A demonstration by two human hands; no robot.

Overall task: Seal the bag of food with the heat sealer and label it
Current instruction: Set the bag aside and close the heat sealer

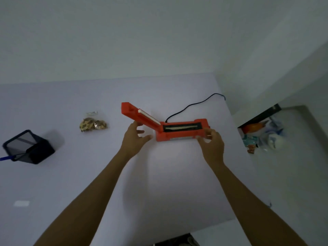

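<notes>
An orange heat sealer (181, 134) lies at the middle of the white table (159, 183), its lid (136, 112) raised up to the left and the dark sealing strip exposed. My right hand (212, 144) grips the right end of the sealer's base. My left hand (135, 137) is spread just under the raised lid, one fingertip touching the lid's lower edge. A clear bag of brown food (93, 123) lies flat on the table to the left of the sealer, apart from both hands. A small white label (21, 203) lies near the left front.
A black mesh pen holder (28, 147) with a blue pen (5, 158) stands at the far left. The sealer's black cord (193, 104) runs back right off the table. To the right, a shelf (262, 132) holds several packages.
</notes>
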